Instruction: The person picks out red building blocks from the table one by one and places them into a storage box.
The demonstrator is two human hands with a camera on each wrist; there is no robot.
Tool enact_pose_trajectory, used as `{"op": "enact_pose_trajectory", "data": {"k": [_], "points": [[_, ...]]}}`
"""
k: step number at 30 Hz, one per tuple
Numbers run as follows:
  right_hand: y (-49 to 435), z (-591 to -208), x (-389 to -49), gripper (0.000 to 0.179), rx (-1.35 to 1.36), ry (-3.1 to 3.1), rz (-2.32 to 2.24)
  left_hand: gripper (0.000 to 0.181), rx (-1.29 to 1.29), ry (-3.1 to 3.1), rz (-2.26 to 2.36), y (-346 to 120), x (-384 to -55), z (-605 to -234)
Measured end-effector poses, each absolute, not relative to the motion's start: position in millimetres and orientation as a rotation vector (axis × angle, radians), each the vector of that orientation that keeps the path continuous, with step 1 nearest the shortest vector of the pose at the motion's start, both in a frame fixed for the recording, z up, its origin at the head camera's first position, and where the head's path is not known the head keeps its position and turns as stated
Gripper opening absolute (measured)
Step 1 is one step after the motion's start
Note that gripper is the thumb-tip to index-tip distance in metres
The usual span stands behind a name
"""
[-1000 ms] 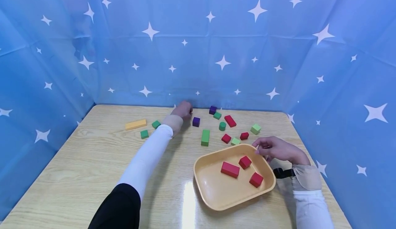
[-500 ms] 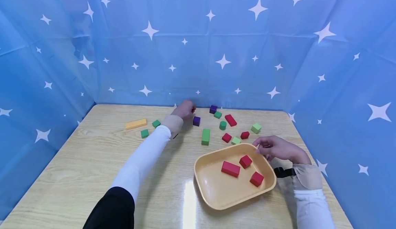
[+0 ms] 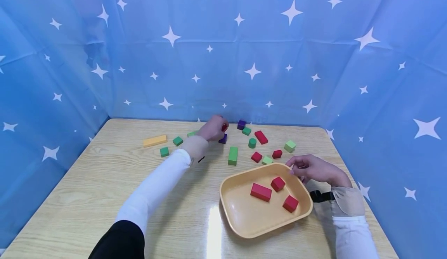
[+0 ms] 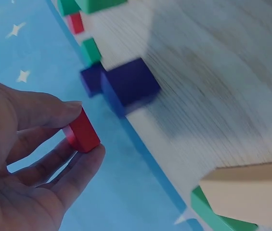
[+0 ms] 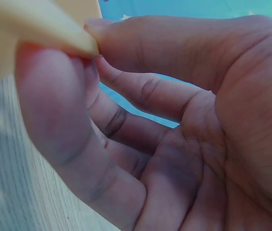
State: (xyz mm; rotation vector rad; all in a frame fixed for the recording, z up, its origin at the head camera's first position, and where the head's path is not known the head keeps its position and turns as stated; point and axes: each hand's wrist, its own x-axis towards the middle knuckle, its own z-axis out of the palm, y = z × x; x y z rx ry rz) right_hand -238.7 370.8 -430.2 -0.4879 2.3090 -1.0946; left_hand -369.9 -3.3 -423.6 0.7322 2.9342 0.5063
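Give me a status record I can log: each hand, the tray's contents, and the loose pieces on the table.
left hand: pinches a small red block near the closer purple cube
right hand: pinches the rim of the tan tray
tray contents: one long red block, two shorter red blocks
loose red: three blocks beyond the tray
other loose pieces: farther purple cube, green cylinder, yellow-orange plank, several green blocks
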Motion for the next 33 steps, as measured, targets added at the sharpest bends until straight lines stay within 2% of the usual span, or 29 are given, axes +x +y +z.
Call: {"op": "enact_pose_trajectory", "data": {"k": [11, 33], "points": [[371.1, -430.4, -239.1, 0.030, -0.489, 2.308, -1.100, 0.036, 0.927, 2.888, 0.568, 11.3, -335.8, -415.6], [373.5, -433.1, -240.7, 0.029, -0.512, 2.304, -1.098, 0.033, 1.081, 2.814, 0.478, 35.9, -283.9, -393.7]]}}
